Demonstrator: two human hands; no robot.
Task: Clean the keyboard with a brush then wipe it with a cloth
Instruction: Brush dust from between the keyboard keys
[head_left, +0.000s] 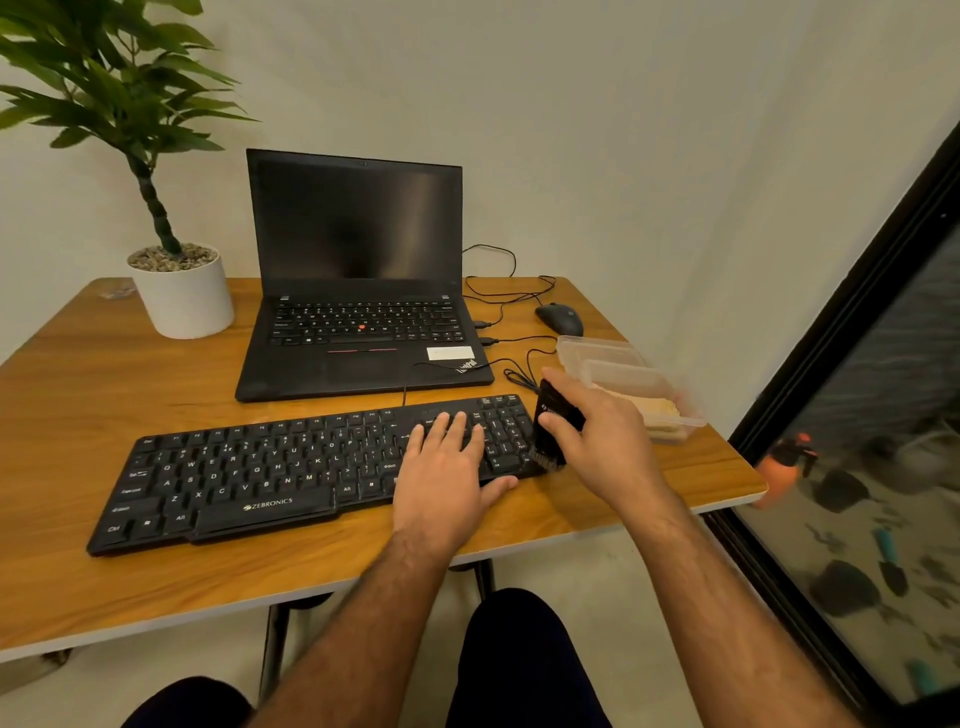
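Observation:
A black Zebronics keyboard (249, 478) lies across the wooden table (78, 395), slightly angled. My left hand (447, 467) rests flat on its right part, fingers spread over the keys, thumb at the front edge. My right hand (602, 431) grips a black brush (556, 426) held upright, its bristles touching the keyboard's right end near the number pad. A beige cloth (649, 408) lies in a clear plastic container (613, 358) just behind my right hand.
An open black laptop (358, 291) stands behind the keyboard. A black mouse (560, 318) and loose cables lie at the back right. A white potted plant (182, 296) stands at the back left. A dark glass door (857, 415) is to the right.

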